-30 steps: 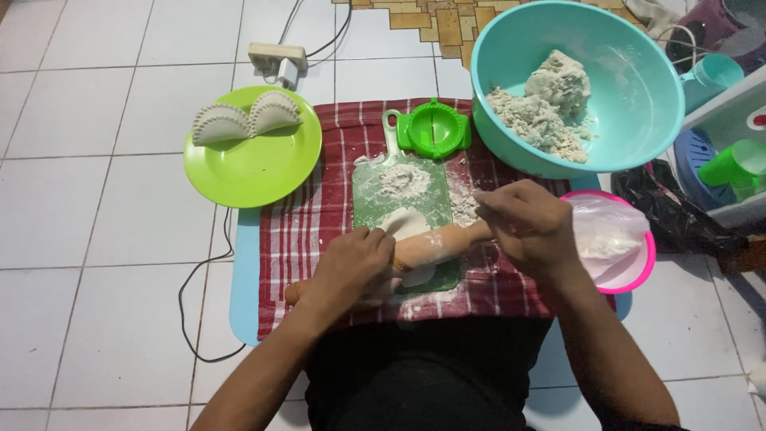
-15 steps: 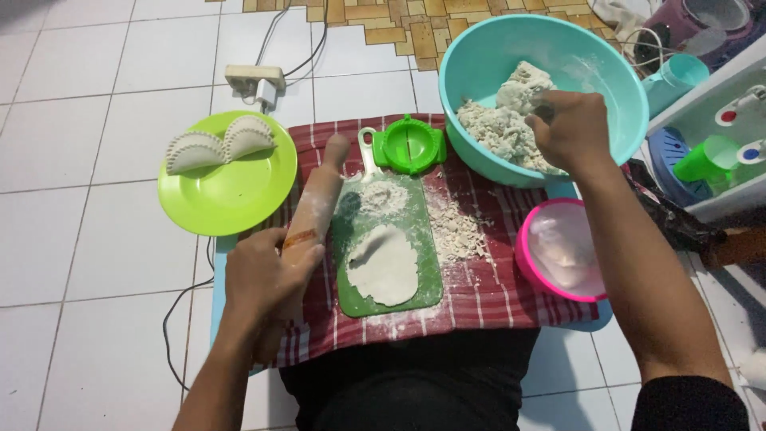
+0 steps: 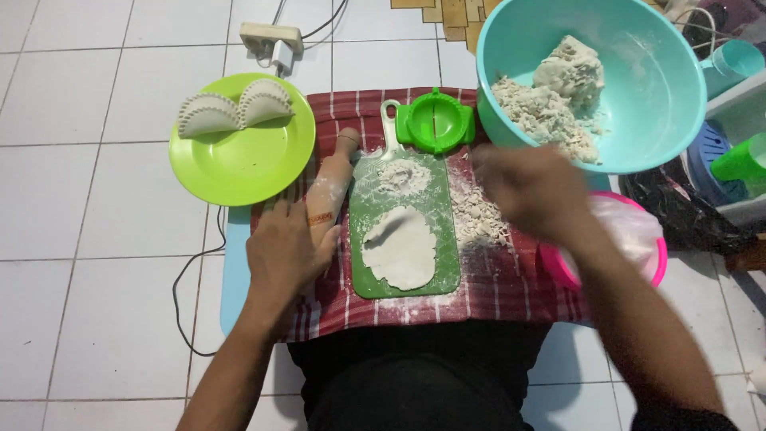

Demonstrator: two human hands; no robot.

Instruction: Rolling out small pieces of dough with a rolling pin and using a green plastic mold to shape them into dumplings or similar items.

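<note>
At lower left of centre the left hand [image 3: 289,251] lies with its fingers wrapped over the near end of a wooden rolling pin [image 3: 329,187], which rests on a red checked cloth [image 3: 511,291] and bears a small orange label near the hand. Just right of the pin, in the middle of the frame, a green cutting board [image 3: 445,239] carries a flattened dough round [image 3: 401,249] on its lower half and a heap of flour [image 3: 398,175] above. The right hand [image 3: 533,190] is blurred right of the board, above scattered crumbs; whether its fingers are closed or spread cannot be told. At top centre a round green dumpling press [image 3: 435,121] lies on the cloth. At upper right a teal bowl [image 3: 662,80] holds lumpy dough [image 3: 558,92]. At upper left a lime plate [image 3: 239,172] holds two crimped dumplings [image 3: 233,109]. A pink bowl [image 3: 656,267] with a clear plastic bag sits at right, partly behind the right forearm.
</note>
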